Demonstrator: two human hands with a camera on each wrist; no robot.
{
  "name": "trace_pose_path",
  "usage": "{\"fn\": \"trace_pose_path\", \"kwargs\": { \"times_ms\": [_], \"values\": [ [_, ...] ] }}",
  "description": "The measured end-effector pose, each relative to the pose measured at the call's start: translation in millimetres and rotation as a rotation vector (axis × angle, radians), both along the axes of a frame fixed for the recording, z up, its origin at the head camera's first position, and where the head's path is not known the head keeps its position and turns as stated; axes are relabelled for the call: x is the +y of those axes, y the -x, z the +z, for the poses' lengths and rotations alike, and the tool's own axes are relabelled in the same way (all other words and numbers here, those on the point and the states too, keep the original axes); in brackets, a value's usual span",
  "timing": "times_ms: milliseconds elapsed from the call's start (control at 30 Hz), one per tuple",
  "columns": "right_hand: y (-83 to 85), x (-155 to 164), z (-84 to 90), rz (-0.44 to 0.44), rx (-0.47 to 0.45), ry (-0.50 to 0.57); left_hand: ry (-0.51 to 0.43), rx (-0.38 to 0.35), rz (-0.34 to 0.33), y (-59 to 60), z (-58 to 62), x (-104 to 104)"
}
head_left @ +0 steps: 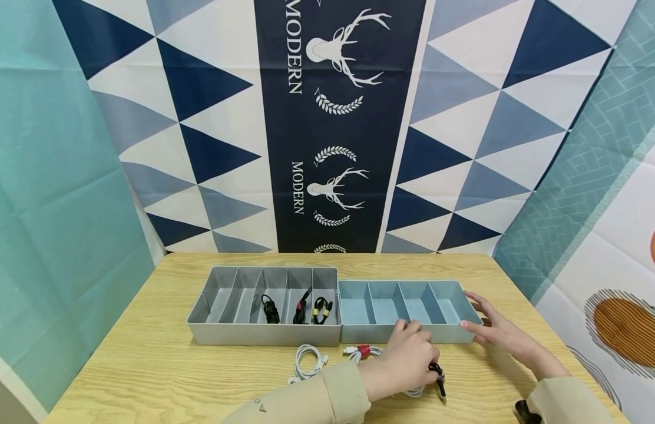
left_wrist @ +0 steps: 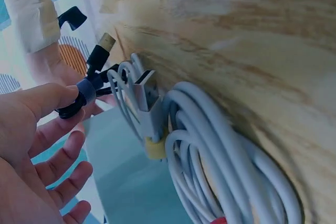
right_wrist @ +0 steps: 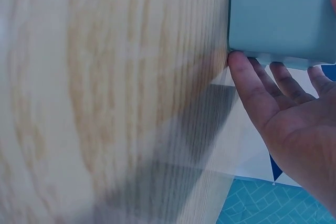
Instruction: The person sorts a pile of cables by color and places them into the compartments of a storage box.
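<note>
My left hand (head_left: 404,359) pinches a bundled black cable (left_wrist: 97,64) between thumb and index finger, its other fingers spread loosely. A dark blue strap wraps the bundle, and its plug sticks out past the fingertips. Right beside it, a pale cable with a yellow tie (left_wrist: 155,148) and a USB plug lies in front of a thicker pale coil (left_wrist: 252,166). My right hand (head_left: 497,330) touches the right end of the light blue divided box (head_left: 407,334), fingers against the end wall and thumb at the front corner.
A grey divided box (head_left: 264,334) stands left of the blue one, holding black cables (head_left: 301,307) in separate compartments. On the table (head_left: 163,359) before the boxes lie a white coiled cable (head_left: 305,360) and a red-tied white cable (head_left: 363,351). Patterned cloth (head_left: 327,129) hangs behind.
</note>
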State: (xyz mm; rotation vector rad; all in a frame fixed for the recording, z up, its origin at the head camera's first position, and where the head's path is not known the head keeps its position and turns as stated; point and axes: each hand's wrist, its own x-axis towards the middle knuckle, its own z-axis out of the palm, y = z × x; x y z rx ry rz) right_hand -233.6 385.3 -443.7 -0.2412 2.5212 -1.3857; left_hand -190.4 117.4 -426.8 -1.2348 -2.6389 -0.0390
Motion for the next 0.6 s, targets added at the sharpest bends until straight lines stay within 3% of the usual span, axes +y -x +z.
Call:
{"fn": "trace_pose_path", "kwargs": {
  "times_ms": [300,600],
  "values": [
    [1.0,0.0,-0.6,-0.001,0.001,0.005,0.007,0.046,-0.010,-3.5,8.8,-5.6],
    [1.7,0.7,-3.0,-0.008,0.005,0.007,-0.019,0.047,-0.003,-6.8,19.4,-11.9]
  ]
}}
